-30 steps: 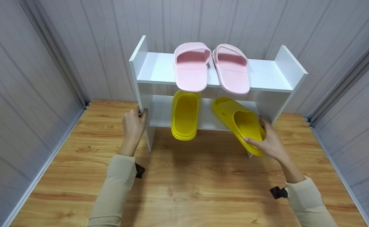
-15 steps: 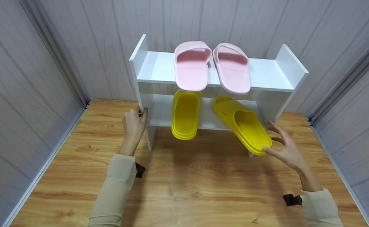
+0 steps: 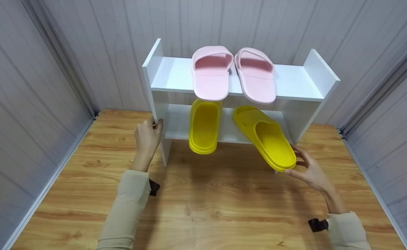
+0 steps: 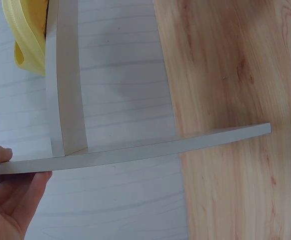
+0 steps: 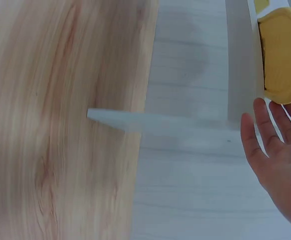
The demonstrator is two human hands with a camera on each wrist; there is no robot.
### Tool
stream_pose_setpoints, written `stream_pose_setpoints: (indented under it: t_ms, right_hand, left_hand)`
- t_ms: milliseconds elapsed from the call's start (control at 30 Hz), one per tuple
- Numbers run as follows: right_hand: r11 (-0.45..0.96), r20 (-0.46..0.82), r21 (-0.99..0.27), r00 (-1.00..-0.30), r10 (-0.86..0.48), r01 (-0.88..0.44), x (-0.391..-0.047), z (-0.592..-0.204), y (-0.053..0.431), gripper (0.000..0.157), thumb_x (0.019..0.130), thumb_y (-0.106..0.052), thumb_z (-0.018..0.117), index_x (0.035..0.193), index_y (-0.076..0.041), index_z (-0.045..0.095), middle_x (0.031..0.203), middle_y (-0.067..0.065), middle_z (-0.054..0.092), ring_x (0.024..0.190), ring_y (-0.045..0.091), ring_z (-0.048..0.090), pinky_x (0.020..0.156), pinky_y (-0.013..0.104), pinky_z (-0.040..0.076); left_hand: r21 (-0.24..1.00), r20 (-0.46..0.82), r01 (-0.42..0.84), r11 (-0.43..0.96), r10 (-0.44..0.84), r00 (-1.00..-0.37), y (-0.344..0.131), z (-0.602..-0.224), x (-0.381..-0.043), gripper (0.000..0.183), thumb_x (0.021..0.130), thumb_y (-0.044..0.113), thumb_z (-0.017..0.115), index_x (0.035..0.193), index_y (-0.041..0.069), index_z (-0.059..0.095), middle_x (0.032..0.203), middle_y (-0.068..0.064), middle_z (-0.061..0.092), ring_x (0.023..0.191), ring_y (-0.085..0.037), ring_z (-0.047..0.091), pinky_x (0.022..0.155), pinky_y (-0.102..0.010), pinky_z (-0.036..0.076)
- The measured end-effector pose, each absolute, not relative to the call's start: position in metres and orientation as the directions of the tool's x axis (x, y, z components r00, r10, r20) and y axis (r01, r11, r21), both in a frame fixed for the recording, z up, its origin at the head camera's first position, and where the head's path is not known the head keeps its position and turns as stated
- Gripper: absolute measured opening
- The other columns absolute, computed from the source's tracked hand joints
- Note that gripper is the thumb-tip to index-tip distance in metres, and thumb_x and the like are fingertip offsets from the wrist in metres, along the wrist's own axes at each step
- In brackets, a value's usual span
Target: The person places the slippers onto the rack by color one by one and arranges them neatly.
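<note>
My left hand (image 3: 147, 137) grips the front edge of the left side panel of a white shoe rack (image 3: 309, 83); in the left wrist view the thumb and fingers lie on opposite faces of the panel (image 4: 135, 154). On the lower shelf, a yellow slipper (image 3: 274, 142) points away at a slant, its heel jutting past the front edge. My right hand (image 3: 311, 172) is at that heel, thumb and fingers extended; in the right wrist view the fingertips (image 5: 275, 106) touch or nearly touch the slipper's sole (image 5: 284, 57). Another yellow slipper (image 3: 204, 128) stands straight to its left.
Two pink slippers (image 3: 211, 78) sit side by side on the upper shelf, heels over the edge. Behind the rack stands a pale panelled wall (image 3: 120, 52), with further walls on both sides. Wood-look floor (image 3: 203, 215) lies below and in front.
My right hand has slid back from the right yellow slipper's opening to its heel, then a little left against it. That heel swung right, then slightly left. My left hand stays put.
</note>
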State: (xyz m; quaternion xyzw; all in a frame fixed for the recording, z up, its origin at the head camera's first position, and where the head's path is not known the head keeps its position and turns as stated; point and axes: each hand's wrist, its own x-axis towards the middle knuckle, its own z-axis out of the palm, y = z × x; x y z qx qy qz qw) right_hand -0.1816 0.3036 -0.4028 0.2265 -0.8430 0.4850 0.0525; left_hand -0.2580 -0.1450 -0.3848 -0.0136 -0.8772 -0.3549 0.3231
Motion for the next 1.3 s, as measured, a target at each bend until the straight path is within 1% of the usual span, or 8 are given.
stream_pose_setpoints:
  t_ms: [200,400,500,700,967,1067,1267,1300]
  right_hand:
    - [0.415,0.353,-0.783,-0.881,-0.316,-0.463,-0.183,-0.411,0.290,0.072,0.071,0.006,0.067,0.133,0.006,0.030,0.129,0.021,0.034,0.108,0.012,0.039,0.082,0.024,0.037]
    - [0.348,0.457,-0.795,-0.868,-0.193,-0.496,-0.184,-0.422,0.265,0.071,0.066,0.009,0.070,0.128,0.008,0.036,0.120,0.021,0.041,0.100,0.018,0.042,0.075,0.032,0.039]
    - [0.333,0.493,-0.796,-0.860,-0.129,-0.506,-0.182,-0.426,0.250,0.068,0.066,0.007,0.071,0.126,0.008,0.038,0.113,0.019,0.043,0.094,0.020,0.043,0.071,0.028,0.038]
    - [0.318,0.503,-0.817,-0.864,-0.018,-0.482,-0.181,-0.431,0.228,0.065,0.068,0.007,0.070,0.125,0.008,0.039,0.112,0.017,0.043,0.082,0.018,0.044,0.066,0.022,0.036]
    - [0.302,0.485,-0.845,-0.870,0.091,-0.440,-0.178,-0.432,0.207,0.061,0.069,0.003,0.071,0.121,0.008,0.040,0.108,0.016,0.047,0.087,0.022,0.044,0.065,0.034,0.040]
    - [0.310,0.507,-0.835,-0.855,0.112,-0.455,-0.182,-0.440,0.203,0.062,0.068,0.001,0.073,0.120,0.008,0.040,0.106,0.017,0.048,0.086,0.021,0.045,0.063,0.031,0.040]
    - [0.285,0.561,-0.812,-0.816,0.138,-0.510,-0.199,-0.466,0.203,0.063,0.067,-0.010,0.076,0.120,-0.003,0.043,0.106,0.011,0.047,0.089,0.020,0.046,0.061,0.024,0.038]
    - [0.283,0.566,-0.810,-0.812,0.144,-0.514,-0.200,-0.468,0.202,0.062,0.067,-0.011,0.076,0.120,-0.005,0.044,0.107,0.010,0.047,0.090,0.021,0.046,0.062,0.026,0.038]
  left_hand:
    - [0.622,0.580,0.264,0.737,-0.207,-0.787,-0.145,-0.384,-0.258,0.021,0.083,0.008,0.057,0.089,-0.011,0.063,0.082,-0.025,0.062,0.071,-0.033,0.063,0.058,-0.041,0.050]
    - [0.622,0.574,0.260,0.739,-0.204,-0.793,-0.145,-0.385,-0.258,0.021,0.084,0.008,0.057,0.089,-0.011,0.063,0.082,-0.025,0.062,0.071,-0.033,0.062,0.058,-0.040,0.051]
    - [0.622,0.567,0.257,0.739,-0.200,-0.799,-0.145,-0.385,-0.258,0.022,0.084,0.009,0.056,0.089,-0.012,0.062,0.082,-0.025,0.062,0.072,-0.034,0.062,0.058,-0.040,0.051]
    - [0.624,0.562,0.236,0.745,-0.217,-0.798,-0.144,-0.384,-0.258,0.023,0.084,0.010,0.058,0.088,-0.012,0.063,0.081,-0.025,0.062,0.072,-0.033,0.062,0.058,-0.041,0.050]
    - [0.631,0.560,0.238,0.739,-0.220,-0.799,-0.143,-0.383,-0.257,0.023,0.084,0.009,0.057,0.091,-0.013,0.063,0.083,-0.026,0.062,0.072,-0.033,0.062,0.058,-0.040,0.051]
    - [0.631,0.563,0.244,0.737,-0.218,-0.797,-0.143,-0.384,-0.258,0.023,0.084,0.009,0.057,0.091,-0.013,0.062,0.084,-0.026,0.062,0.072,-0.033,0.062,0.058,-0.040,0.051]
    - [0.631,0.563,0.246,0.736,-0.216,-0.797,-0.144,-0.384,-0.257,0.023,0.084,0.009,0.057,0.091,-0.013,0.062,0.084,-0.026,0.062,0.072,-0.034,0.062,0.058,-0.041,0.050]
    - [0.631,0.564,0.247,0.736,-0.216,-0.797,-0.144,-0.384,-0.257,0.023,0.084,0.009,0.057,0.091,-0.013,0.062,0.084,-0.026,0.062,0.073,-0.034,0.062,0.058,-0.041,0.050]
